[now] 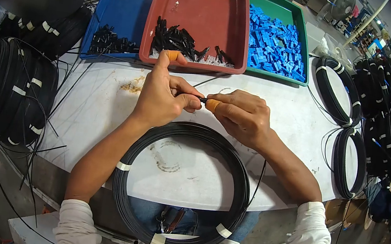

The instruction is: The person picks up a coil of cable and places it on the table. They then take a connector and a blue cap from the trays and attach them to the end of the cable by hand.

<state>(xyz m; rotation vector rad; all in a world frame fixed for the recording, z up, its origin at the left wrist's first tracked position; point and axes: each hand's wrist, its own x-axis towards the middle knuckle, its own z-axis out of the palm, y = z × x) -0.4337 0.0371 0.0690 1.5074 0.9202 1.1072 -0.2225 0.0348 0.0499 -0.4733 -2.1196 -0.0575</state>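
My left hand [162,95] and my right hand [245,114] meet above the white table, fingertips almost touching. Between them shows a small black connector part [203,100], pinched from both sides and mostly hidden by the fingers. A thin black cable [258,184] rises from the coil toward my right hand, its end hidden there. Orange covers wrap my raised left index finger and a digit of my right hand. Below the hands, a large black cable coil [121,188], bound with pale tape, overhangs the table's near edge above my lap.
Along the far side stand a blue tray [122,4] with black parts, a red tray [201,4] with black and clear pieces, and a green tray [280,2] full of blue clips. More cable coils are stacked at left [12,90] and right [338,91]. The table [94,104] has brown stains.
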